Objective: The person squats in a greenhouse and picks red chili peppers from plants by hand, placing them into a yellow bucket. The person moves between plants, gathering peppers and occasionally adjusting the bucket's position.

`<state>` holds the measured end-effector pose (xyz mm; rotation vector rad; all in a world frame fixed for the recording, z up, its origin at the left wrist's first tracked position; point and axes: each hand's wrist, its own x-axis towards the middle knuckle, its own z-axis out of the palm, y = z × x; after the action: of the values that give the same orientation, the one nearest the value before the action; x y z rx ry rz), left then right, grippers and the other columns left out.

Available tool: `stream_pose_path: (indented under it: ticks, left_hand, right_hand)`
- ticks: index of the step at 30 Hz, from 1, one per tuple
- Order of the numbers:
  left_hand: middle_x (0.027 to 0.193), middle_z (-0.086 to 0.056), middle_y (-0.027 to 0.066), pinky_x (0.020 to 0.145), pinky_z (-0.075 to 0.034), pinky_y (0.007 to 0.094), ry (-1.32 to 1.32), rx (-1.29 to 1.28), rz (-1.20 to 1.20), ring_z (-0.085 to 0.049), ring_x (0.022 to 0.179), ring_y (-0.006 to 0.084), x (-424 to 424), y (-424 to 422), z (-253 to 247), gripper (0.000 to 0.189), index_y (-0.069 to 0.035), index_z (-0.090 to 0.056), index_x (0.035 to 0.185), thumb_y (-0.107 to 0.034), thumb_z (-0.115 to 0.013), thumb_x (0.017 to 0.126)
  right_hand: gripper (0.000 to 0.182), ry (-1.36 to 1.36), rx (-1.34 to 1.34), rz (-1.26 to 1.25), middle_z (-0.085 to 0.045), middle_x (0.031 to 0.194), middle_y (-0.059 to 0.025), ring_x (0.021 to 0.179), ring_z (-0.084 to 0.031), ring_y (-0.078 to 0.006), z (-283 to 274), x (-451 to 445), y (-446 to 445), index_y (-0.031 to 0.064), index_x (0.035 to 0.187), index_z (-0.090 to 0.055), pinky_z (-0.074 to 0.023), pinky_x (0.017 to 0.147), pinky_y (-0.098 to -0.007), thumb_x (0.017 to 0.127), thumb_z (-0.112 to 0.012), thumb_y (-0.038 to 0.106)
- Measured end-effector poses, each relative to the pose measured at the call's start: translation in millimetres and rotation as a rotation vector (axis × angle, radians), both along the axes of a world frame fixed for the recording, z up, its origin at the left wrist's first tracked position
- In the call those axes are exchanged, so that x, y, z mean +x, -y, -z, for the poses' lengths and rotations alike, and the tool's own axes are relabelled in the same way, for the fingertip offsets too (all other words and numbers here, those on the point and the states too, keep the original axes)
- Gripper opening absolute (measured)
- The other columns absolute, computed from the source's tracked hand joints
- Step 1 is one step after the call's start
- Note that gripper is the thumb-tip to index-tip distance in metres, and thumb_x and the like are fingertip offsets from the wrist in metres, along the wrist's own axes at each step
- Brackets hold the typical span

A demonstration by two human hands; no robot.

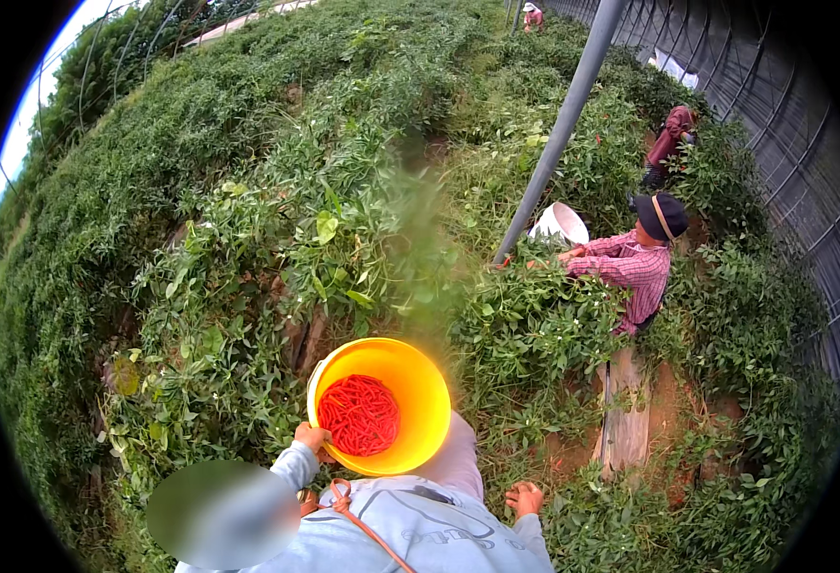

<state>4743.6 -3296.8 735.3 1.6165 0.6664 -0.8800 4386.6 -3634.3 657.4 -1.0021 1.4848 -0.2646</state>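
Note:
In front of my body is a yellow plastic bucket (423, 401), tilted so that its inside shows, with many red chili peppers (359, 415) at the bottom. My left hand (314, 439) grips the bucket's near left rim. My right hand (524, 498) hangs low beside my right side, above the green plants, with its fingers curled; whether anything is in it cannot be told. Leafy pepper plants (520, 315) with small white flowers stand beyond the bucket and to the right. An orange-brown cord (362, 523) lies across my light blue shirt.
At the right, a co-worker in a checked shirt (635, 276) reaches into plants beside a white bucket (566, 223). Two more people (667, 147) are farther off. A slanting grey metal pole (559, 136) rises ahead. Dark netting on hoops (785, 129) lines the right side; plastic mulch (626, 415) covers soil.

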Motion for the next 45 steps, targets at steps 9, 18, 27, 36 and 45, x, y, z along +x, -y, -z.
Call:
stream_pose_path:
  ticks: [9,18,27,36,45]
  left_hand:
    - [0.077,-0.059,0.023,0.048,-0.056,0.0479,-0.141,0.053,-0.024,-0.061,0.059,0.0382,105.8,209.1,58.1,0.026,0.005,-0.053,0.09,0.003,-0.059,0.064]
    - [0.072,-0.061,0.0236,0.047,-0.055,0.0456,0.0,0.213,0.306,-0.063,0.06,0.0367,187.3,361.7,25.0,0.024,0.009,-0.058,0.084,0.001,-0.062,0.061]
    - [0.087,-0.058,0.0168,0.047,-0.055,0.0432,0.128,0.26,0.628,-0.062,0.069,0.0342,277.1,450.0,-33.8,0.046,-0.001,-0.046,0.101,-0.001,-0.065,0.059]
    - [0.092,-0.059,0.0198,0.052,-0.054,0.0448,0.039,0.177,0.462,-0.062,0.076,0.0344,407.7,485.2,26.3,0.052,0.004,-0.051,0.103,-0.002,-0.068,0.054]
    - [0.081,-0.055,0.0175,0.042,-0.052,0.0469,0.022,0.143,0.41,-0.059,0.056,0.0325,594.9,509.4,20.4,0.06,-0.003,-0.037,0.115,0.003,-0.062,0.06]
  right_hand:
    - [0.01,-0.007,-0.088,0.049,-0.059,0.076,-0.0063,0.055,-0.059,-0.0156,-17.7,96.4,134.2,0.0059,0.087,-0.05,-0.0448,0.039,-0.0256,0.08,-0.058,0.007]
    - [0.018,0.126,-0.286,0.078,-0.054,0.072,-0.0042,0.053,-0.055,-0.0142,-60.2,202.0,311.8,0.0086,0.081,-0.044,-0.0438,0.039,-0.0249,0.078,-0.057,-0.003]
    - [0.013,0.292,-0.47,0.044,-0.058,0.081,-0.0005,0.065,-0.057,-0.0102,-174.7,354.0,399.9,0.0077,0.087,-0.051,-0.0436,0.051,-0.0213,0.084,-0.06,0.017]
    - [0.028,0.328,-0.815,-0.087,-0.055,0.096,-0.0057,0.09,-0.054,-0.0135,-208.9,492.1,461.1,0.0002,0.108,-0.05,-0.0415,0.076,-0.0246,0.085,-0.056,0.015]
    - [0.081,0.492,-1.431,0.018,-0.025,0.14,-0.0199,0.127,-0.031,-0.0319,-358.6,778.6,534.1,-0.0002,0.138,-0.016,-0.0251,0.104,-0.0424,0.08,-0.065,0.026]
